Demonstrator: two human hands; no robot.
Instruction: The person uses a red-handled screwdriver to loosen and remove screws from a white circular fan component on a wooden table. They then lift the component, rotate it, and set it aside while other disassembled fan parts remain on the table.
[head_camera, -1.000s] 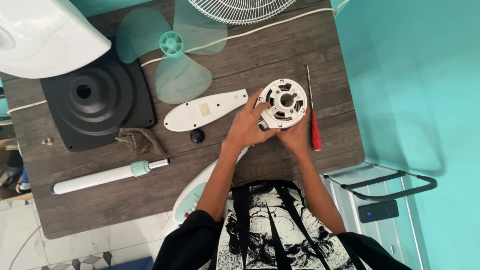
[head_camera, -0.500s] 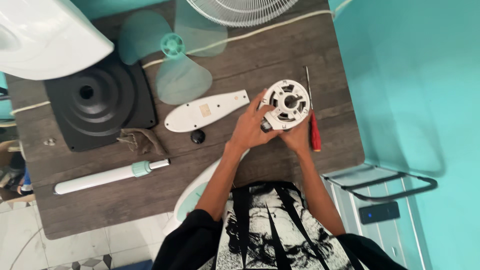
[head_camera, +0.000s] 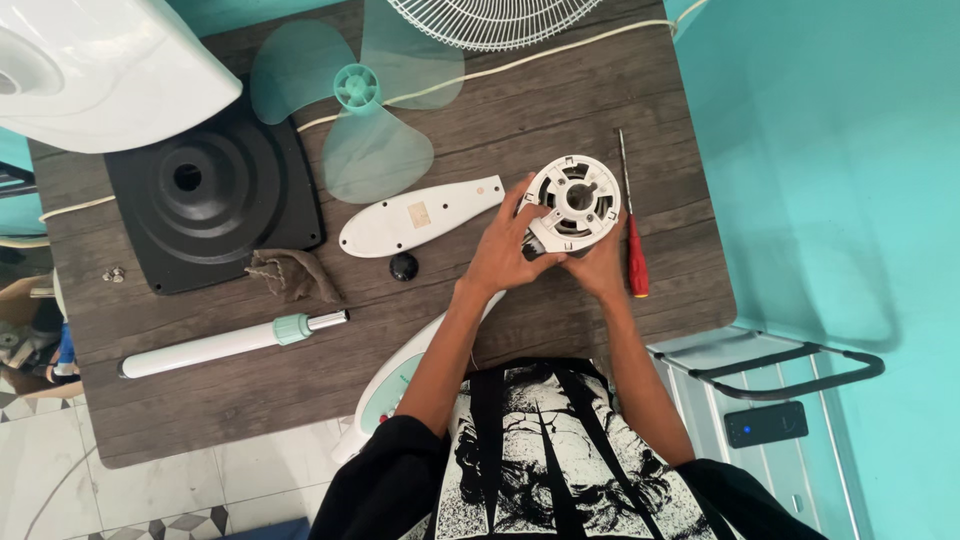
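Dark wooden desk (head_camera: 560, 120) under scattered fan parts. Far left: white housing (head_camera: 100, 60), then black square base (head_camera: 215, 195). Far middle: wire grille (head_camera: 490, 20) and translucent teal blade (head_camera: 365, 110). Near left: white pole (head_camera: 225, 343) with teal collar. Middle: long white cover plate (head_camera: 415, 215), brown rag (head_camera: 290, 272), small black knob (head_camera: 403, 265). Right of middle: round white motor housing (head_camera: 572, 200), gripped by left hand (head_camera: 505, 250) and right hand (head_camera: 598, 265), fingers closed around its near rim. Just right of it: red-handled screwdriver (head_camera: 634, 240), lying flat.
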